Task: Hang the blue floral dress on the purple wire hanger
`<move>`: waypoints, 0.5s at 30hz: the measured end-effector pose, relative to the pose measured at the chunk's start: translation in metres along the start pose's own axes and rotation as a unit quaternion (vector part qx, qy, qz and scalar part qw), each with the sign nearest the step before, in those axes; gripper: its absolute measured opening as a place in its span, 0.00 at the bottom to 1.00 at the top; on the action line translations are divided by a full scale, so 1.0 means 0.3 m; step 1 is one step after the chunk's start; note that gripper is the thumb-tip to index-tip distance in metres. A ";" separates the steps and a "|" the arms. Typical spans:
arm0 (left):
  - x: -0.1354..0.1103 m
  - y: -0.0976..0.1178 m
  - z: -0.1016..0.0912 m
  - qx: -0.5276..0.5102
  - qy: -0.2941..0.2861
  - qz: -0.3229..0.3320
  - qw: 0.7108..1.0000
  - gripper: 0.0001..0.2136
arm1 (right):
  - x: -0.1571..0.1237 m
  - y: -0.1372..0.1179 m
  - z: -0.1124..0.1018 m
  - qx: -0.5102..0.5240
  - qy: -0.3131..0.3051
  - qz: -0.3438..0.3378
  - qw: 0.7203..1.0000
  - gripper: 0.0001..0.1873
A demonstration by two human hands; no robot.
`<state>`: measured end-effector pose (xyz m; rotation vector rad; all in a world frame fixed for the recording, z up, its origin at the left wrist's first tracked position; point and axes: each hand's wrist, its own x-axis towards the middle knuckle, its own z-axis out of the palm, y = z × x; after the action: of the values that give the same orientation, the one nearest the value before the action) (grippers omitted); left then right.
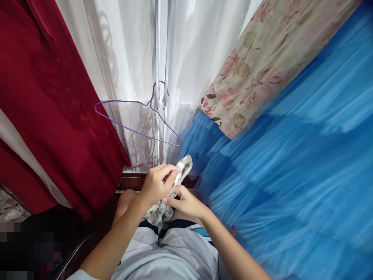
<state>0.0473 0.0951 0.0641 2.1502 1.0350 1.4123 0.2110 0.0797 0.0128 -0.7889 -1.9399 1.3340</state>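
Over my lap, a light patterned piece of fabric (pixel 185 167) is gathered between both hands. My left hand (pixel 159 182) pinches it near its upper end, thumb and fingers together. Just below and to the right, my right hand (pixel 186 201) is closed on the same fabric. A part of the cloth hangs down between my knees, and what kind of item it is cannot be made out. Beyond my hands, a purple wire hanger (pixel 136 133) hangs by its hook at a white metal upright (pixel 161 62), with nothing on it.
Red curtain-like cloth (pixel 67 116) hangs on the left. White drapes (pixel 131 46) hang behind the upright. To the right are a floral cloth (pixel 247 74) and a layered blue tulle garment (pixel 279 175), close to my right arm. Dark tiled floor (pixel 131 182) shows below.
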 end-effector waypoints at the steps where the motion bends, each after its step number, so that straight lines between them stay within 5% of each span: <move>1: -0.006 0.003 0.015 -0.033 -0.007 -0.027 0.999 0.11 | -0.008 -0.004 0.004 0.057 0.001 0.028 0.998 0.14; 5: -0.088 -0.060 0.049 -0.220 -0.123 -0.136 0.958 0.17 | -0.051 -0.010 -0.023 0.207 0.046 0.090 0.973 0.12; 9: -0.246 -0.104 0.073 -0.248 -0.260 -0.242 0.901 0.18 | -0.079 -0.072 -0.088 0.174 0.032 0.075 0.981 0.15; 12: -0.301 -0.115 0.050 -0.195 -0.240 -0.251 0.918 0.12 | -0.069 -0.134 -0.157 0.132 0.048 0.064 0.988 0.15; 15: -0.254 -0.135 -0.042 -0.126 -0.162 -0.239 0.949 0.09 | -0.036 -0.177 -0.254 0.089 0.094 0.033 0.991 0.15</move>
<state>0.0031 0.0643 -0.0046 1.7163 1.0813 0.8767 0.2710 0.0977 0.0819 -0.8654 -1.6367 1.3959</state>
